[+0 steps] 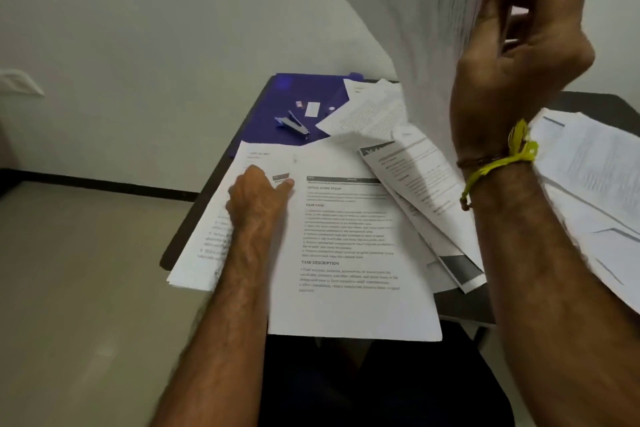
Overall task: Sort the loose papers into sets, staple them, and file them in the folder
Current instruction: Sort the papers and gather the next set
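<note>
Your right hand [519, 45] pinches the lifted sheets [415, 21] up at one o'clock, their long axis steep, top corner pointing to eleven. Below at seven o'clock, your left hand [258, 199] presses flat on the near stack [346, 236]. Stapler [292, 125] and purple folder [277, 97] wait beyond, at twelve.

A dark rectangular table [460, 305] stands against a plain pale wall [156, 10]. Left of it lies a light beige floor [86, 270], edged by a black skirting strip [104, 182]. A white fitting [20, 81], perhaps a switch plate, sits on the wall.
</note>
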